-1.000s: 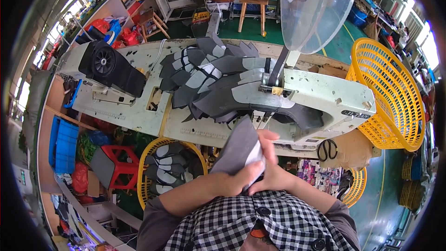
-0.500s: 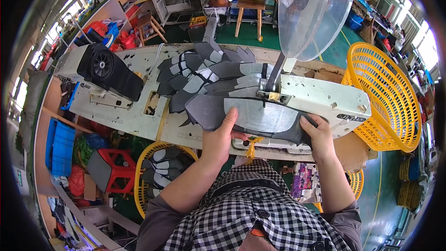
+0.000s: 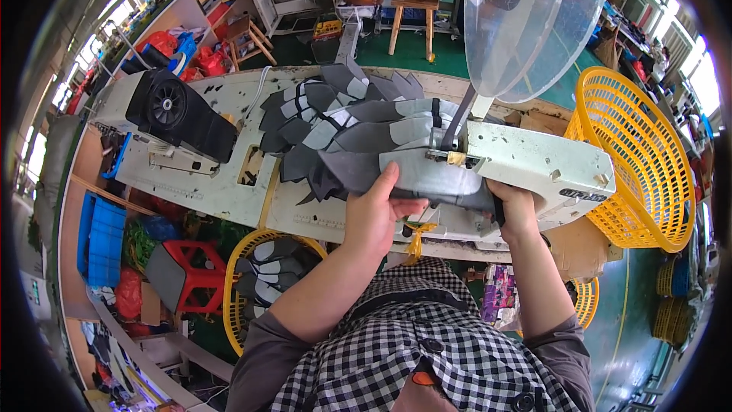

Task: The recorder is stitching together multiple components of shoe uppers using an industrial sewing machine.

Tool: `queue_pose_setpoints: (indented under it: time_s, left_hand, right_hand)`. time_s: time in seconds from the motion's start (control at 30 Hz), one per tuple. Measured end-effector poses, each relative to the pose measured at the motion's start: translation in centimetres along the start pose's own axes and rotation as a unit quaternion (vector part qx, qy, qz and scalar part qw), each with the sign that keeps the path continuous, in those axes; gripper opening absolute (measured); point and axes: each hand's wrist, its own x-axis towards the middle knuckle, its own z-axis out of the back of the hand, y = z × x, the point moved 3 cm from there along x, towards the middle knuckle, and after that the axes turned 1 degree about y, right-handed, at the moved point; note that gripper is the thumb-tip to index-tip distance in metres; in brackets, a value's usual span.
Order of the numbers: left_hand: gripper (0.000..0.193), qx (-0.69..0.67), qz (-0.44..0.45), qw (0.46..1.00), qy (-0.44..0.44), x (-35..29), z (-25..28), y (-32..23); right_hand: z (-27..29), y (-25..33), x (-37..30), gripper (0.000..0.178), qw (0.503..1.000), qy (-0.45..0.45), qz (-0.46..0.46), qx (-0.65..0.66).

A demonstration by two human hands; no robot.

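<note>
A flat dark grey piece with a pale panel, apparently a shoe upper point(image 3: 438, 177), lies under the head of a cream sewing machine point(image 3: 526, 156). My left hand point(image 3: 374, 214) grips its near left edge, thumb on top and fingers underneath. At the right end, beside the machine arm, my right hand point(image 3: 516, 210) is closed around the dark edge; the thumb is partly hidden. Behind the held piece, a pile of similar grey and pale shoe uppers point(image 3: 320, 118) covers the middle of the machine table point(image 3: 286, 210), joined by dark strips.
A black motor unit point(image 3: 179, 114) stands on the table's left. A clear round cover point(image 3: 526, 30) rises above the machine head. To the right leans a yellow basket point(image 3: 637, 156); another yellow basket point(image 3: 232, 301) with uppers sits below the front edge, near a red stool point(image 3: 206, 278).
The held upper has moved away from me, deeper under the machine head, and tilted. My right hand has turned and curled around its end; my left hand has shifted slightly right.
</note>
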Motion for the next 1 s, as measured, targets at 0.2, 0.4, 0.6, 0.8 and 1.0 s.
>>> queue_pose_setpoints:
  time_s: [0.2, 0.4, 0.6, 0.8, 1.0]
  left_hand:
    - [0.031, 0.000, 0.079, 0.996, -0.032, 0.3, 2.4, 0.4]
    - [0.035, 0.677, 0.114, 0.719, 0.104, -6.4, 18.2, 9.1]
    - [0.036, 0.653, 0.248, 0.711, -0.084, -14.2, 35.3, 20.7]
    - [0.038, 0.341, 0.295, 0.725, -0.520, -25.4, 47.9, 29.7]
    - [0.057, 0.097, 0.226, 0.480, -0.842, -31.8, 50.7, 25.9]
  right_hand:
    - [0.4, -1.8, 0.2, 0.035, 1.000, 0.000, 0.013, 0.008]
    - [2.5, -9.9, -5.2, 0.053, 0.916, 0.355, -0.184, 0.017]
    - [9.8, -24.7, -7.7, 0.035, 0.841, 0.394, -0.288, -0.234]
    - [5.4, -22.4, -4.9, 0.043, 0.721, 0.400, -0.342, -0.450]
    - [14.1, -26.5, -0.2, 0.040, 0.669, 0.510, -0.291, -0.456]
